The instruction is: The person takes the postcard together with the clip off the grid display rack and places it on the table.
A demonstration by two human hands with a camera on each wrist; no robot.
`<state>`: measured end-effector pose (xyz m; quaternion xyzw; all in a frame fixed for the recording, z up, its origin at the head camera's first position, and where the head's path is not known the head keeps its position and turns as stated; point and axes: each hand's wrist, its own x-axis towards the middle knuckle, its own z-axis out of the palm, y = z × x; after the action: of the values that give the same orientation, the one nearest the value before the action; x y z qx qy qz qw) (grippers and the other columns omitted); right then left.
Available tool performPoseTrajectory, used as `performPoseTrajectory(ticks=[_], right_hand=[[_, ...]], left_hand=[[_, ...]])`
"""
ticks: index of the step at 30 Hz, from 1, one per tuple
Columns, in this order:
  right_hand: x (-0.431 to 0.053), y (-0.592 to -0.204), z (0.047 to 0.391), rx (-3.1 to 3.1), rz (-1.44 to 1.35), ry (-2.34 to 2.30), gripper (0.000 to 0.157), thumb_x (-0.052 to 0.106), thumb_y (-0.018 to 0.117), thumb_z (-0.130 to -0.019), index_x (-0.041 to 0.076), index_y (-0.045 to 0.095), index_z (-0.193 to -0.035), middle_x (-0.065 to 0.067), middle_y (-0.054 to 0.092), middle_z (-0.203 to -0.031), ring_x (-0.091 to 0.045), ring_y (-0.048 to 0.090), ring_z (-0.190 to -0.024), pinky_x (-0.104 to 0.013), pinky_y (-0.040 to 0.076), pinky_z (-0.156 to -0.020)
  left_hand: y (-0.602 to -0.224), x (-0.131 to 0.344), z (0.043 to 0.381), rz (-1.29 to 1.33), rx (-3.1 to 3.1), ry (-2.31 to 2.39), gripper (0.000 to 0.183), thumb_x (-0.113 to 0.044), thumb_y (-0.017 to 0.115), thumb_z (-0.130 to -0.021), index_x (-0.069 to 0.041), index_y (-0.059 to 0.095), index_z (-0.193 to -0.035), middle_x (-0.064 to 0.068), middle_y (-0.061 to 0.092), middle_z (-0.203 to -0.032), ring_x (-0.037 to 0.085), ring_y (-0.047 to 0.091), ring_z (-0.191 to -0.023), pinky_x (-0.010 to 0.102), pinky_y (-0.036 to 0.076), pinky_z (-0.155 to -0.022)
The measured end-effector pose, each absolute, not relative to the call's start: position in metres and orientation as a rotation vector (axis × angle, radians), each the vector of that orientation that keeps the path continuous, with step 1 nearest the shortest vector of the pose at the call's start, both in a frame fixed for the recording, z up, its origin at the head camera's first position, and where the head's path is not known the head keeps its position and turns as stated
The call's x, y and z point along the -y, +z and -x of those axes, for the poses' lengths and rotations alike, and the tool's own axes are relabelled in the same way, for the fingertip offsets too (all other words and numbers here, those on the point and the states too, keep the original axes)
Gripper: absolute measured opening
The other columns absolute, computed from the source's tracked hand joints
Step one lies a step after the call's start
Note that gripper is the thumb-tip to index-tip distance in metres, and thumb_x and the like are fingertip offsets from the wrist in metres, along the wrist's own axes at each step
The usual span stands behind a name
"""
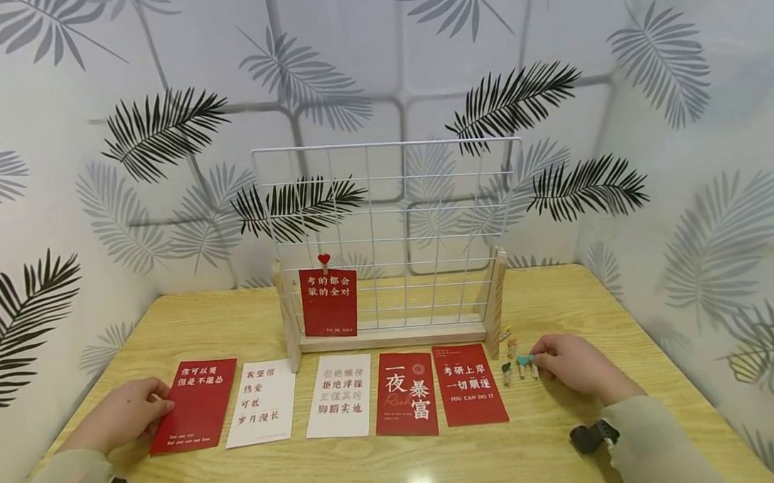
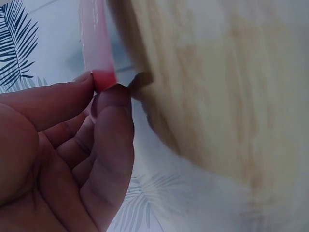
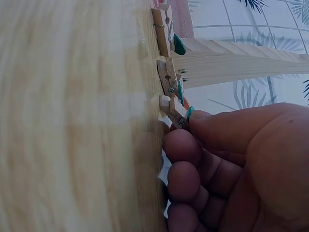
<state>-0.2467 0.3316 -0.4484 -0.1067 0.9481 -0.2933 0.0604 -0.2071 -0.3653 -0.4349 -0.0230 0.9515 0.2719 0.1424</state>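
My left hand [image 1: 132, 410] pinches the left edge of a red card [image 1: 197, 404] with white writing, at the left end of a row of cards. In the left wrist view, thumb and forefinger meet on the card's corner [image 2: 104, 79]. At the right, my right hand [image 1: 573, 363] pinches a small wooden clothespin [image 3: 175, 112] with a teal decoration, its fingers close to the tabletop. Right beside it are several more clothespins, among them one with a dark green top [image 1: 507, 372]. The fingertips partly hide the pinched clothespin.
A white wire grid [image 1: 386, 210] in a wooden stand [image 1: 390, 338] stands at the back. A red card [image 1: 329, 307] hangs on it from a red heart clothespin [image 1: 324, 260]. White cards [image 1: 261, 402] [image 1: 338, 396] and red cards [image 1: 406, 393] [image 1: 471, 384] lie in front on the wooden table [image 1: 293, 476].
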Motion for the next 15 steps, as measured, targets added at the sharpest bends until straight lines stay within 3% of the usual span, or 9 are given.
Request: performPoseTrajectory(ticks=[15], right_hand=[[-0.3334,-0.4491,0.2483,-2.885,0.340,-0.860,0.012,0.015,0.058,-0.102,0.008,0.068,-0.099,0.002,0.059,-0.069,-0.017,0.053,-0.064,-0.037,0.043,-0.069]], left_hand=[[-0.4365,0.3690,0.2064,0.094,-2.721,0.813,0.022,-0.014,0.060,-0.100,0.005,0.060,-0.111,0.005,0.063,-0.088,0.018,0.059,-0.075,0.035,0.050,-0.065]])
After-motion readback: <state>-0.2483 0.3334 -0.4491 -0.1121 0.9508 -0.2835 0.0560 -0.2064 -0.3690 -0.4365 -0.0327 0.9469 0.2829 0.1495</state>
